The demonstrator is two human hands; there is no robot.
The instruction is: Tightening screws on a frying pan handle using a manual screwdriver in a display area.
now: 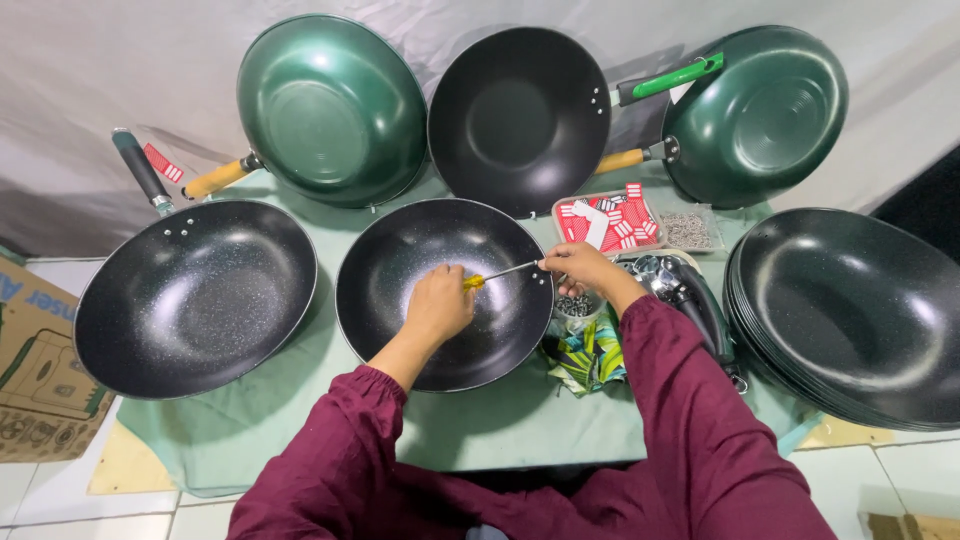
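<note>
Left hand (438,303): fist closed round a yellow-handled screwdriver (497,273), inside the middle wok (444,292).
Right hand (578,265): fingertips pinched at the tip by the wok's rim.
Progress: this wok lacked a handle; left wok (195,293) had one.
Right of hands: stacked handleless woks (850,315), screw cup (576,304).
Beyond: three propped woks (520,118).

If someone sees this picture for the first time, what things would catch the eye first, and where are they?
The eye first meets the black wok in the centre of the green cloth, where the left hand holds a yellow-handled screwdriver and the right hand pinches its tip at the rim. More pans ring it: two green woks tilted against the backdrop, and a stack of black woks at the right.
</note>
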